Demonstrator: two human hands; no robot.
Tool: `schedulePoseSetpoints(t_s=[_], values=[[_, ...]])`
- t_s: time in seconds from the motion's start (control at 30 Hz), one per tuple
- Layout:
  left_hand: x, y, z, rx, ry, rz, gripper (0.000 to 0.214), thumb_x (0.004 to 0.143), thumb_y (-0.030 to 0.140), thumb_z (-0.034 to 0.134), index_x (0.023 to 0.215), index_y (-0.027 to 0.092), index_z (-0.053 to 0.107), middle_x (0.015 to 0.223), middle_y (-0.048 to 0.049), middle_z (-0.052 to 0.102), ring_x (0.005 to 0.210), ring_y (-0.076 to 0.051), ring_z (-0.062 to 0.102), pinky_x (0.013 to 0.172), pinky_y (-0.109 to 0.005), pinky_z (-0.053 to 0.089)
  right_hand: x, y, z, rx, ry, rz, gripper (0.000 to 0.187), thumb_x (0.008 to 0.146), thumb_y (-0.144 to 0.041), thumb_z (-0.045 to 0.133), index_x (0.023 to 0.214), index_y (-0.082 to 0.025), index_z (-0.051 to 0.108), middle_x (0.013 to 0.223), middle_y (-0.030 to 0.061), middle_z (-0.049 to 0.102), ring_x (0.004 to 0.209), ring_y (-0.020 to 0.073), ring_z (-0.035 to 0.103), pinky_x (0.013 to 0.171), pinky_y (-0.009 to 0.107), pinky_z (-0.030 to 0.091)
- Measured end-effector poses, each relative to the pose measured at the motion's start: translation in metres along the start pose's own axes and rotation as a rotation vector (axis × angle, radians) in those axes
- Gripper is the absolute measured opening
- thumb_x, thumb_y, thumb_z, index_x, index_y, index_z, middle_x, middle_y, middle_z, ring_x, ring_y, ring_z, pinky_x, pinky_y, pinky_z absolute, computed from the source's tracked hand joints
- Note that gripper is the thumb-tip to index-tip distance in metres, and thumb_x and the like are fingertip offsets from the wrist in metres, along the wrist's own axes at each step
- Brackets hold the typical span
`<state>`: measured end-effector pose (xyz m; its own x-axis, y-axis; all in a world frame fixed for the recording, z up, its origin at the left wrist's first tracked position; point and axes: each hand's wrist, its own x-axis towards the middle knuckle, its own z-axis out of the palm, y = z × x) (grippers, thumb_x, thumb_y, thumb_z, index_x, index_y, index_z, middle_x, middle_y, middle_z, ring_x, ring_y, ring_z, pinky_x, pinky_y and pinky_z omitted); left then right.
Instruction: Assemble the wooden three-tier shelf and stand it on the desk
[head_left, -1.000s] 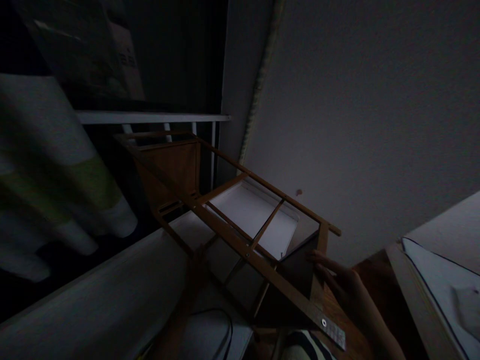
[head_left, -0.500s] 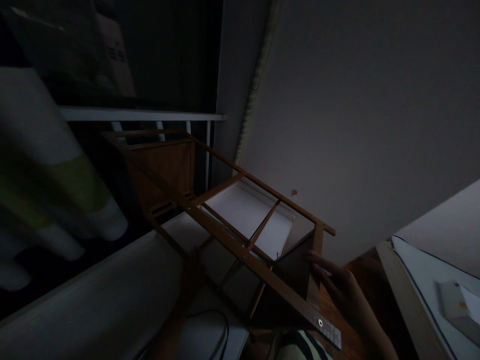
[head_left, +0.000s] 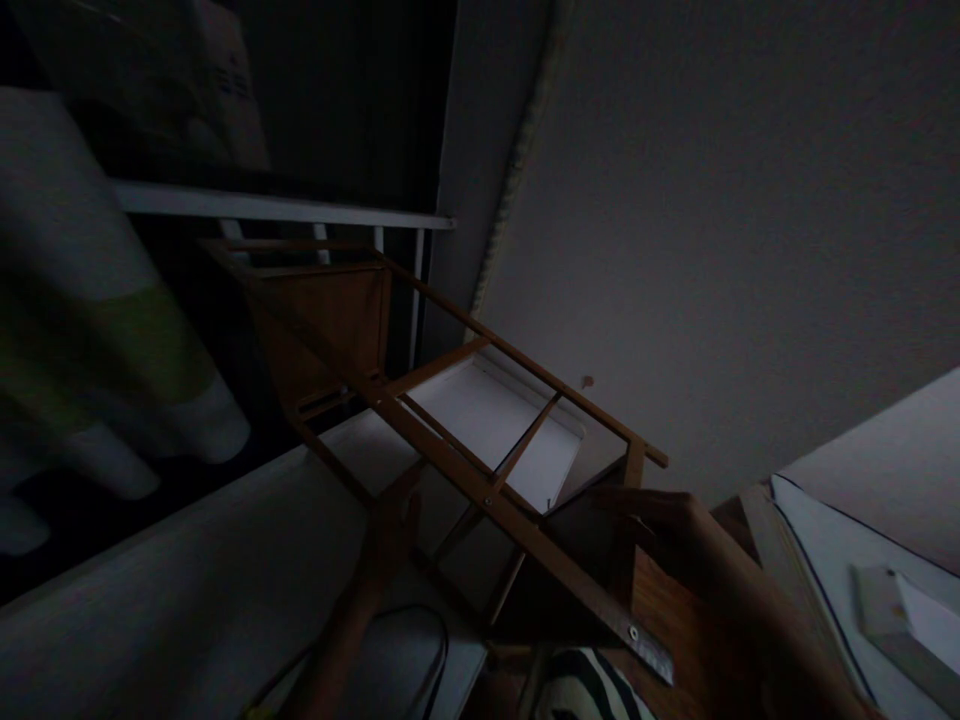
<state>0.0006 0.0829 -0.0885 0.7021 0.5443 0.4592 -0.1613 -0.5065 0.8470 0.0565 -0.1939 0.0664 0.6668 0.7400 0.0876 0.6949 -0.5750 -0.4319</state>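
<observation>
A brown wooden shelf rack [head_left: 439, 437] lies tilted on its side, its long rails running from the window side toward me. My left hand [head_left: 386, 535] is at its lower long rail, with the fingers stretched forward and the thumb apart. Across the near right end of the rack reaches my right hand [head_left: 667, 515], its fingers extended over the end crosspiece beside a dark panel [head_left: 589, 520]. A brown end panel [head_left: 322, 325] sits at the rack's far end. Dim light hides where my fingertips touch.
A white surface [head_left: 225, 540] lies beneath the rack, with a dark cable [head_left: 442, 640] on it. Curtains [head_left: 135, 340] hang left, near a white railing [head_left: 285, 207]. The wall [head_left: 712, 250] rises behind. At right, a white box [head_left: 900, 610] stands on a light surface.
My right hand has shifted, its fingers now stretched farther left over the rack's end. My left hand's fingers and thumb have spread apart. The rack looks nearly unmoved as the view shifts slightly.
</observation>
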Motion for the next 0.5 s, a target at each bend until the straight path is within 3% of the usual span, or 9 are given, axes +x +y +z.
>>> schedulePoseSetpoints(t_s=[0.13, 0.27, 0.37, 0.5], values=[[-0.022, 0.034, -0.011, -0.155, 0.030, -0.002, 0.023, 0.082, 0.029, 0.048, 0.099, 0.019, 0.060, 0.099, -0.0049, 0.063, 0.097, -0.015, 0.058, 0.086, -0.027, 0.047, 0.032, -0.035, -0.009, -0.105, -0.057, -0.256, 0.029, 0.089, -0.025, 0.041, 0.110, -0.020, 0.060, 0.086, 0.0067, 0.067, 0.071, 0.0126, 0.063, 0.061, 0.021, 0.048], [-0.033, 0.073, -0.005, -0.316, -0.076, -0.004, 0.022, 0.079, 0.024, 0.053, 0.100, 0.020, 0.059, 0.099, -0.0025, 0.064, 0.094, -0.012, 0.059, 0.081, -0.019, 0.048, 0.061, -0.057, 0.002, -0.228, -0.120, -0.423, 0.027, 0.089, -0.025, 0.042, 0.109, -0.019, 0.059, 0.084, 0.0066, 0.064, 0.072, 0.0124, 0.060, 0.060, 0.022, 0.043], [-0.030, 0.082, 0.007, -0.355, -0.022, -0.001, 0.019, 0.077, 0.024, 0.056, 0.095, 0.018, 0.060, 0.094, -0.0033, 0.065, 0.088, -0.013, 0.061, 0.077, -0.019, 0.050, 0.072, -0.064, 0.011, -0.266, -0.142, -0.464, 0.027, 0.090, -0.026, 0.040, 0.106, -0.018, 0.060, 0.086, 0.0074, 0.061, 0.075, 0.0123, 0.059, 0.063, 0.022, 0.043], [-0.028, 0.081, 0.019, -0.257, 0.147, 0.121, 0.017, 0.076, 0.020, 0.056, 0.093, 0.016, 0.059, 0.088, -0.0046, 0.065, 0.083, -0.014, 0.062, 0.073, -0.021, 0.052, 0.076, -0.069, 0.016, -0.290, -0.132, -0.456, 0.025, 0.090, -0.025, 0.039, 0.102, -0.016, 0.059, 0.088, 0.0073, 0.059, 0.074, 0.0116, 0.058, 0.062, 0.022, 0.042]])
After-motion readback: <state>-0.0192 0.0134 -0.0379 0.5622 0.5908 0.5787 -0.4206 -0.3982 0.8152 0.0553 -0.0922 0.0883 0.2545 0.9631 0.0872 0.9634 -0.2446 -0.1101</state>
